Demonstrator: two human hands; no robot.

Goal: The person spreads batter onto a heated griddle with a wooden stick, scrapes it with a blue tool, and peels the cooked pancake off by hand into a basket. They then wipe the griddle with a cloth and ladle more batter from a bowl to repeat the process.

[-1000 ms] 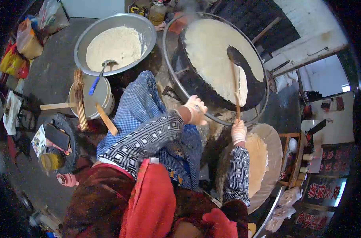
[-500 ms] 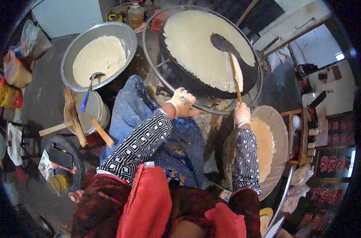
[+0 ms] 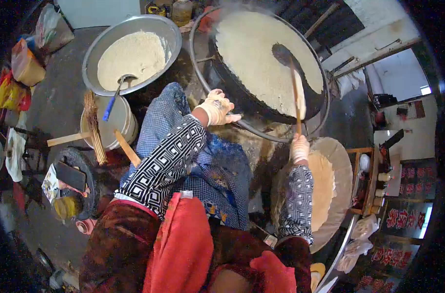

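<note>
My right hand (image 3: 299, 147), in a pale glove, is closed round the lower end of a long wooden spreader (image 3: 295, 93). Its blade lies across the right part of a large round griddle (image 3: 308, 93), coated with pale batter (image 3: 261, 58). A dark, bare patch shows beside the blade's far end. My left hand (image 3: 215, 108), gloved too with bare fingertips, grips the metal ring (image 3: 261, 135) round the griddle at its near left side. Some of its fingers curl over the ring, the thumb pointing right.
Left of the griddle, a metal basin (image 3: 93, 58) holds batter and a blue-handled ladle (image 3: 110, 105). Below it stands a white bucket (image 3: 129, 115) with a twig brush (image 3: 93, 129) and wooden pieces across it. Finished thin flatbread (image 3: 322, 190) lies on a round tray at right.
The whole view has shifted slightly. The spreader's blade has turned a little closer to upright in the picture, and more steam rises at the griddle's far edge. Both hands keep their hold.
</note>
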